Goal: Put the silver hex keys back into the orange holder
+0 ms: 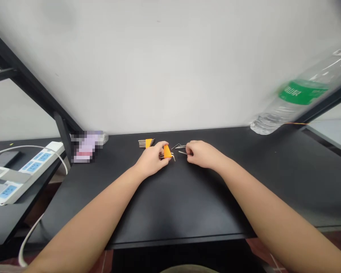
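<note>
My left hand (153, 160) is closed around an orange hex key holder (167, 151), with a few metal keys sticking out of it. Between the thumb and fingers of my right hand (199, 153) is a hex key (183, 152), its end pointing left toward the holder. Just behind that hand, several loose hex keys (180, 146) lie on the black table (170, 204). A second orange holder (149, 143), filled with a row of hex keys, rests behind my left hand.
A large clear bottle (298, 94) with a green label stands at the back right. Toward the left are a blurred-out purple item (88, 146), a black metal frame (39, 83) and a white power strip (31, 170) with a cable. The white wall (170, 68) rises behind the table.
</note>
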Demonstrator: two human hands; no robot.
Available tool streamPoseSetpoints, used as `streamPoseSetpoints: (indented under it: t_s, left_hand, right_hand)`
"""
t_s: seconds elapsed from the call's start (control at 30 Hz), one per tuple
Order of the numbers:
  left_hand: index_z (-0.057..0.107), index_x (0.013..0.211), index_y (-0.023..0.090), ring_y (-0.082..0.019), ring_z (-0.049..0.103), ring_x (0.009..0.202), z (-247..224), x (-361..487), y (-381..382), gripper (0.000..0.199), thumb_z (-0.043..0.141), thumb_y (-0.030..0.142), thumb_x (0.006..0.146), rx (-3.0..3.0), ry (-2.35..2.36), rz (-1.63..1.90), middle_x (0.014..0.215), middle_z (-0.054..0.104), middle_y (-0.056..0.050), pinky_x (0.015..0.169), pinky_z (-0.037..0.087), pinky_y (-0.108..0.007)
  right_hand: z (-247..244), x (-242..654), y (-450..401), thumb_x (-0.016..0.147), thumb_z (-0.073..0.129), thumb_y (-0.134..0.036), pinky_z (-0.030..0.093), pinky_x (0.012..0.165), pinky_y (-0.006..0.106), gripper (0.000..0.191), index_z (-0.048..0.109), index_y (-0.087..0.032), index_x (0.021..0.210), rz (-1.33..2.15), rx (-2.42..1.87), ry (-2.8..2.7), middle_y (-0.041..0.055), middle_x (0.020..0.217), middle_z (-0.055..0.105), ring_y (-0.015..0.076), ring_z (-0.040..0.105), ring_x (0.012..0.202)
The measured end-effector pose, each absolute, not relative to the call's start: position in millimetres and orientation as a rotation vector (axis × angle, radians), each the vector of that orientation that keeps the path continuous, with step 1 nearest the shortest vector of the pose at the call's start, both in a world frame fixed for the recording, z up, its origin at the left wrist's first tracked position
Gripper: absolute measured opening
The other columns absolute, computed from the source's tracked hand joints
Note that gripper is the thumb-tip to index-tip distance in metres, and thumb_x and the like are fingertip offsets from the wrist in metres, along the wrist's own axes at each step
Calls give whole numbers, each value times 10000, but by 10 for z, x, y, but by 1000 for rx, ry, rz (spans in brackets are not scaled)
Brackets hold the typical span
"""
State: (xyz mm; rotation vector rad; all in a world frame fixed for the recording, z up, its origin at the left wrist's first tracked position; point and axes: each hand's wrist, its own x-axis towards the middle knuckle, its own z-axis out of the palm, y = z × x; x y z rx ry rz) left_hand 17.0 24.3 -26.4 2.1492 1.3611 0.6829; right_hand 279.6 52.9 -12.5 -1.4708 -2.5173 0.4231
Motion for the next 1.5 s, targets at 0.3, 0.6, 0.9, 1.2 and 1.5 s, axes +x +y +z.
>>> streamPoseSetpoints:
  t_s: [0.3, 0.6, 0.9, 1.2, 1.5]
  left_hand:
    - [563, 1418, 242, -179, 731, 879, -266, 164, 239, 551, 687, 350, 892, 2159, 1332, 752, 974, 776, 8, 894, 559, -325]
    - [630, 1252, 247, -192, 701, 887, -168, 215, 175, 408, 723, 330, 864, 2265, 1262, 721, 990, 744, -9, 819, 554, -309]
    - [625, 1260, 250, -191, 684, 873, -150, 223, 175, 396, 701, 320, 879, 2315, 1257, 710, 961, 730, -9, 816, 529, -302]
    - [599, 1343, 278, -169, 678, 760, -165, 223, 153, 465, 692, 374, 898, 2304, 1315, 672, 850, 713, 35, 778, 517, -295]
    - [592, 1325, 272, -175, 675, 778, -145, 213, 158, 435, 677, 360, 907, 2290, 1287, 658, 866, 713, 22, 800, 530, -298]
  right_hand:
    - [-82, 2757, 490, 936, 587, -192, 487, 734, 296, 129, 705, -222, 979, 617, -978, -2315, 39, 976, 667, 161, 616, 812]
    - [-11, 2627, 331, 967, 540, -150, 498, 769, 339, 211, 729, -230, 1016, 468, -902, -2395, 68, 1031, 649, 187, 620, 852]
    - [-18, 2602, 352, 884, 554, -138, 478, 735, 308, 166, 640, -219, 1000, 593, -1083, -2267, 43, 972, 674, 181, 602, 812]
    - [-257, 2985, 758, 926, 631, -230, 488, 835, 322, 154, 767, -225, 998, 349, -1381, -2445, 75, 1021, 671, 202, 632, 876]
    - [-247, 2901, 688, 888, 636, -204, 456, 728, 301, 57, 693, -207, 892, 354, -1449, -2499, 65, 991, 657, 187, 617, 826]
